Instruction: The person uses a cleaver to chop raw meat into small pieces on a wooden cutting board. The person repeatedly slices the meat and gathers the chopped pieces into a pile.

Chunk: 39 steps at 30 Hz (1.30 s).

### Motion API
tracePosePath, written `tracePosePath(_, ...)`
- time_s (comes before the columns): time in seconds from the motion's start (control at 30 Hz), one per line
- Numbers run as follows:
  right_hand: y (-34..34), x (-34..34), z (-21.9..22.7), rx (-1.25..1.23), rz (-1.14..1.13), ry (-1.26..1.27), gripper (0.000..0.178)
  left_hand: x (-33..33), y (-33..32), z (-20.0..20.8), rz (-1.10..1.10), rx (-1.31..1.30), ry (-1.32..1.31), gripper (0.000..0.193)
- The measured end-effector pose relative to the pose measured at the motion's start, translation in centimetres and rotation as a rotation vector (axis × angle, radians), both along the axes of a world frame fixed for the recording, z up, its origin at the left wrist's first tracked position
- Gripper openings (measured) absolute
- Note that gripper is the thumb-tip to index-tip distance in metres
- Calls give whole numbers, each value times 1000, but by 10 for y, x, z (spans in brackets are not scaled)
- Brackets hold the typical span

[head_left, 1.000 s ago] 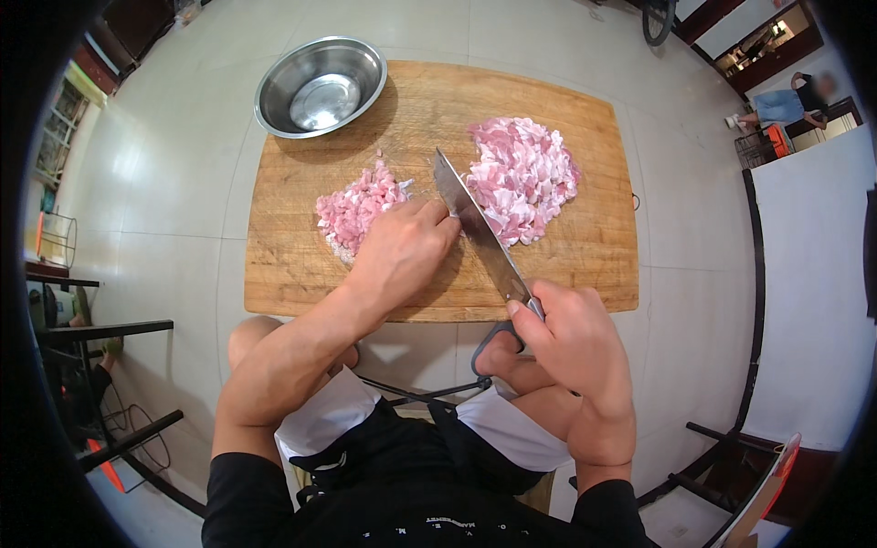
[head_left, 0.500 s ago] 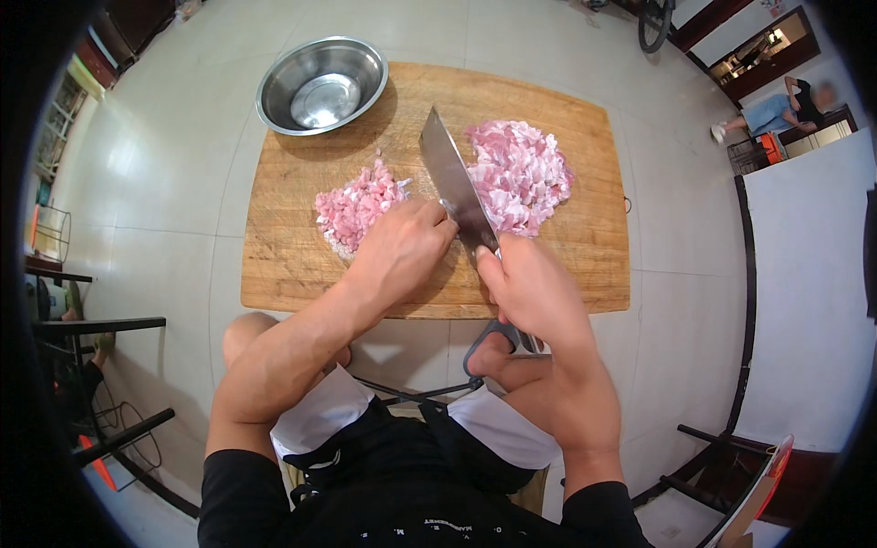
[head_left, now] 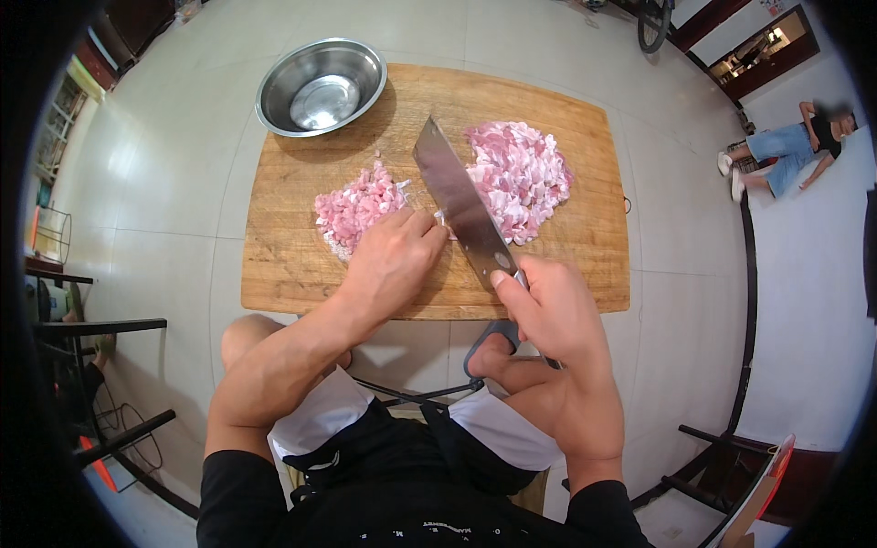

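My right hand (head_left: 551,304) is closed round the handle of a cleaver (head_left: 463,203), with the thumb against the lower end of the blade. The blade slants up to the left, between two heaps of pale pink raw meat. My left hand (head_left: 399,253) has its fingers curled down just left of the blade. A small whitish bit of meat (head_left: 439,217) shows at its fingertips; the rest is hidden under the fingers. Finely diced meat (head_left: 354,212) is heaped left of that hand, and larger sliced meat (head_left: 521,178) right of the cleaver.
A wooden cutting board (head_left: 301,279) lies under it all. On its far left corner stands a steel bowl (head_left: 322,87) with nothing in it. Another person (head_left: 797,151) is at the far right, beside a white surface (head_left: 804,292). Black metal legs (head_left: 100,326) stand at the left.
The cleaver and my right hand have shifted toward me and slightly right. My left hand has slid a little left and nearer. The person at the far right has moved and stands more fully in view.
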State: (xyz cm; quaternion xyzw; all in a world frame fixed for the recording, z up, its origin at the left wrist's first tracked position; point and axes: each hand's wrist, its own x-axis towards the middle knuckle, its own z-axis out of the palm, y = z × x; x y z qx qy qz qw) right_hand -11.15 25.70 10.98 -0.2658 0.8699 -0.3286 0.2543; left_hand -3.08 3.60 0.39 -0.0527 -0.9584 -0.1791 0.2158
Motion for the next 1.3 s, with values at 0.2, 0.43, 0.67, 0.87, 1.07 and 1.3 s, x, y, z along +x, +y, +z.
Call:
tracePosePath(0.2,7,7,9,84,57,45,40,-5,5,-5,58,25,20,7)
tracePosePath(0.43,3,12,18,214,117,22,42,-6,9,0,48,-1,21,5)
tracePosePath(0.67,-24,-2,-5,127,92,133,40,-5,7,5,-34,-56,7,6)
tracePosePath(0.87,-35,-31,-28,-125,-82,-178,40,4,7,1,-97,-39,-2,13)
tracePosePath(1.07,-21,-22,-22,-203,-123,-165,40,-10,-10,-5,77,-138,104,11)
tracePosePath(1.3,-12,3,-10,-38,-31,70,40,-1,-7,3,125,-16,179,12)
